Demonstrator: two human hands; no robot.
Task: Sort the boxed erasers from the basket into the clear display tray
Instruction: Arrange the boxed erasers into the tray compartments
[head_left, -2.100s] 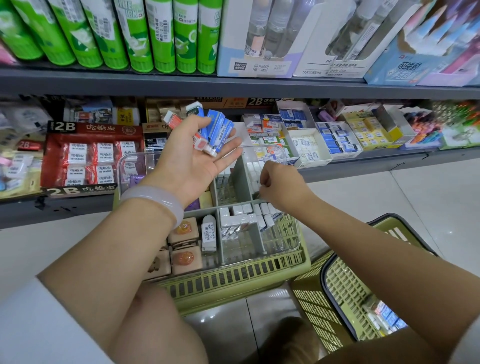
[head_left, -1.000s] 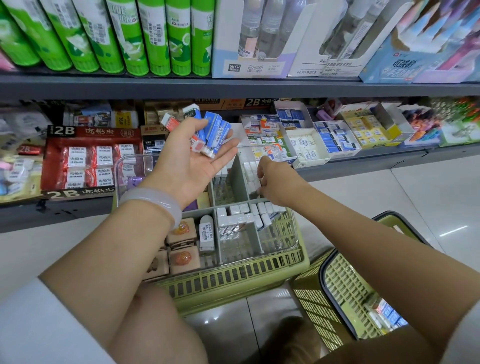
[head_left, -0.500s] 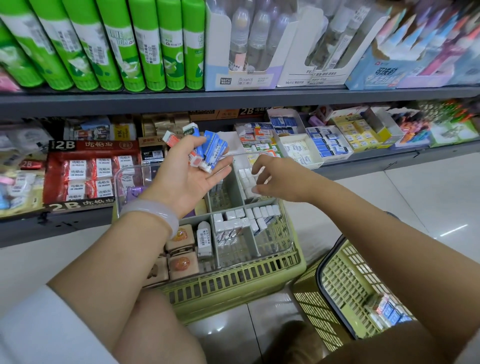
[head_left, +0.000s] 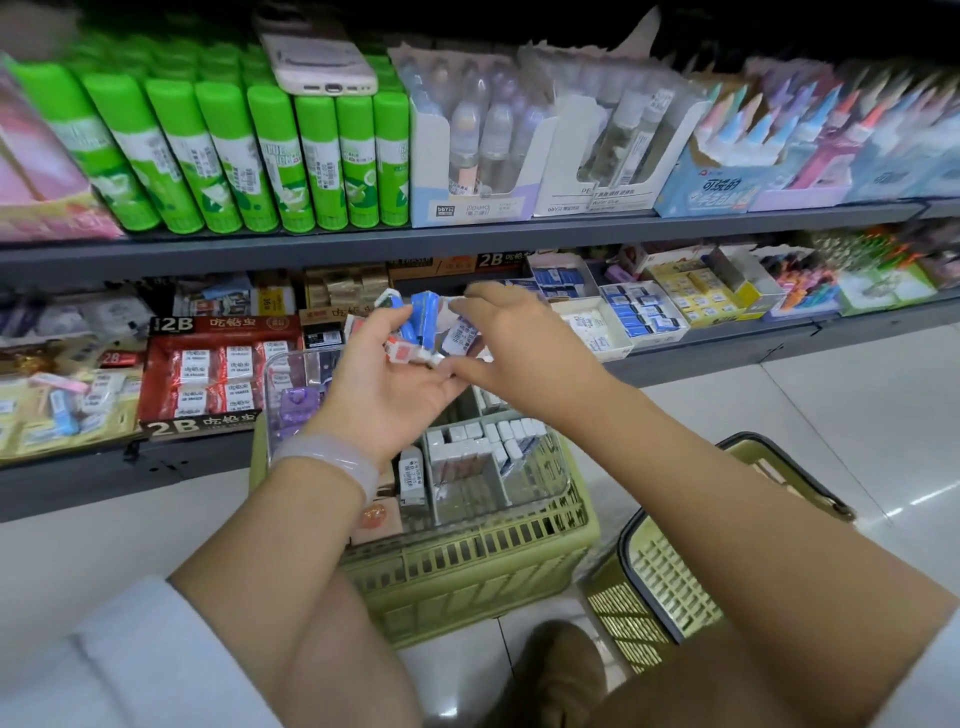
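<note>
My left hand (head_left: 387, 382) is raised palm up over the clear display tray (head_left: 524, 488) and holds a bunch of small boxed erasers (head_left: 415, 325), blue, white and red. My right hand (head_left: 511, 340) has come up beside it, and its fingers pinch a white-labelled eraser box (head_left: 460, 335) in that bunch. The tray rests on an upturned green basket (head_left: 467, 566). Rows of white and blue eraser boxes (head_left: 488, 441) fill its middle and right compartments. A second green basket (head_left: 675, 571) stands on the floor at the right.
Shelves run straight ahead: green glue sticks (head_left: 249, 156) above, red 2B eraser packs (head_left: 218, 371) and open eraser cartons (head_left: 639, 312) below. A phone (head_left: 322, 65) lies on the glue sticks. Purple and orange items sit in the tray's left compartments. My shoe (head_left: 558, 670) is beneath.
My right hand has lifted out of the tray's right compartment and moved up and left to the erasers in my left hand. The view has tilted upward toward the shelves.
</note>
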